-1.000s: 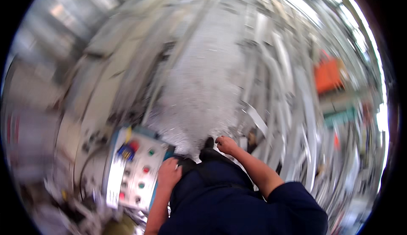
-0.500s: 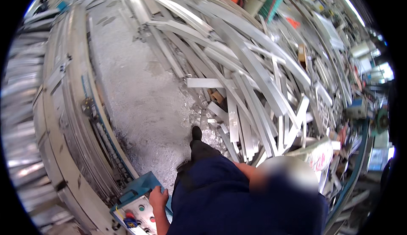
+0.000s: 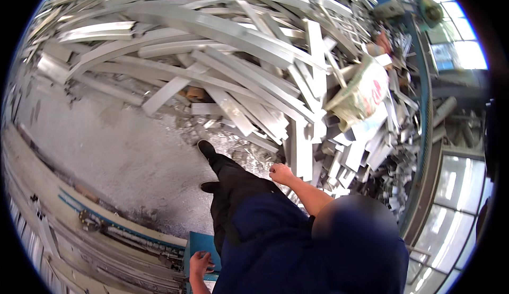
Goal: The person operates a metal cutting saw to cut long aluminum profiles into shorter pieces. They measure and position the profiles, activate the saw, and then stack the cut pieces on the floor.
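Left hand is down at the bottom edge, fingers spread and resting on the corner of a blue panel, which sits low in the frame beside the person's dark trousers. Right hand hangs out front, curled into a loose fist, empty, just short of the scrap heap. That heap of cut aluminium profiles fills the upper half, long pale bars lying criss-cross. A torn cardboard box is wedged on top towards the right. One black shoe is planted forward on the grey concrete floor, which is dusted with metal shavings. Stacked rails run along the lower left.
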Demonstrator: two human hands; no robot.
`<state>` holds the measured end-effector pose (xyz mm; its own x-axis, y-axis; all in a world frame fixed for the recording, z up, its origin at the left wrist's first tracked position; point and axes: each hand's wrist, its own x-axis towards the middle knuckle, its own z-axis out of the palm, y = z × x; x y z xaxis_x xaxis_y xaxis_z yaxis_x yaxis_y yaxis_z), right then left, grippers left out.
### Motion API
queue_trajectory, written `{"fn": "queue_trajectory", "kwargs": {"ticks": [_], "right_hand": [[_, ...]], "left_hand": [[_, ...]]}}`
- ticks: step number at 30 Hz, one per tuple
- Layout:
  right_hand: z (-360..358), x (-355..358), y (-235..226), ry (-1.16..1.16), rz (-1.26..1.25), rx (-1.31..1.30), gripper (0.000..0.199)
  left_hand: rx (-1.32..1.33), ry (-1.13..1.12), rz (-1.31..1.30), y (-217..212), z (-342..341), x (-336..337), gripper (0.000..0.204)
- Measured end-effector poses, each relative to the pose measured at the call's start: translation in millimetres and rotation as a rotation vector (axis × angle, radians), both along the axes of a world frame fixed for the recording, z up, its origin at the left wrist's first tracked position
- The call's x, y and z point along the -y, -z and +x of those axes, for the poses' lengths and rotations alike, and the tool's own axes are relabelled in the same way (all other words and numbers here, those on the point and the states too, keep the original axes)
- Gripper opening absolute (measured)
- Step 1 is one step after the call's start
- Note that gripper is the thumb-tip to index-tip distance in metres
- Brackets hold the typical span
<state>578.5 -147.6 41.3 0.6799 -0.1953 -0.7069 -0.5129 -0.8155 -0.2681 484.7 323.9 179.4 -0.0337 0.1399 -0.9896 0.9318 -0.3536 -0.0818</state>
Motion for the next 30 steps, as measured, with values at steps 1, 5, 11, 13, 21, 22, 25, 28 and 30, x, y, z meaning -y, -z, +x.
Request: {"fn": "queue_trajectory", "kwargs": {"ticks": [1, 5, 11, 13, 21, 22, 25, 28, 30], "right_hand": [[-12.6, 10.4, 0.0, -0.02, -0.031, -0.052, 0.029], [-48.0, 76.7, -0.1, 0.045, -0.09, -0.136, 0.033], [28.1, 161.3, 40.8, 0.265, -0.136, -0.024, 0.045], [65.4, 187.6, 62.1, 0.276, -0.144, 0.047, 0.052], [226.5, 298.7, 136.4, 0.223, -0.227, 0.236, 0.052], [239.1, 303.8, 145.1, 0.211, -0.223, 0.221, 0.056], [266.6, 316.9, 177.3, 0.142, -0.285, 0.078, 0.072], [279.2, 330.4, 201.2, 0.107, -0.291, 0.065, 0.083], [293.6, 331.6, 203.6, 0.03, -0.226, 0.044, 0.088]], "left_hand": [[-0.002, 0.016, -0.007, 2.4, 5.3, 0.6, 0.037], [-0.027, 0.041, 0.01, 2.7, 14.9, 18.7, 0.033], [-0.075, -0.146, 0.011, 38.2, -34.9, 27.3, 0.016], [-0.057, -0.142, -0.025, 58.2, -44.3, 31.3, 0.015], [0.095, -0.158, -0.086, 8.0, 85.9, 185.4, 0.046], [0.133, -0.174, -0.09, 6.6, 95.2, 192.1, 0.043], [0.167, 0.045, 0.032, -10.5, 141.5, 234.4, 0.044], [0.166, -0.166, 0.075, -6.3, 139.1, 231.9, 0.041], [0.164, -0.155, 0.097, -3.5, 132.2, 226.4, 0.041]]}}
